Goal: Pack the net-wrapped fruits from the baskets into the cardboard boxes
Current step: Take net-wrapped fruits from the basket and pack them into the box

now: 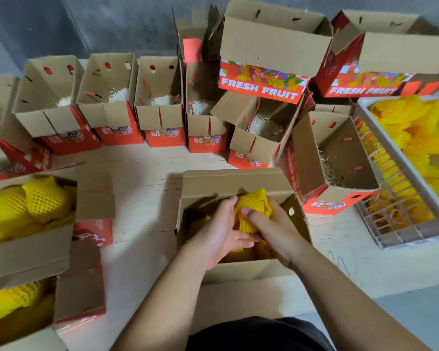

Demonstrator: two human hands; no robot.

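one fruit in yellow foam net [252, 206] sits at the top of the open cardboard box [238, 183] nearest the person, above other netted fruit. white slatted basket [401, 224] at right holds many more.

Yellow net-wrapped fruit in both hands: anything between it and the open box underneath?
Nothing visible blocks it. The left hand and right hand hold the yellow net-wrapped fruit over the open brown cardboard box, flaps folded out. Other yellow netted fruits already lie inside, below it.
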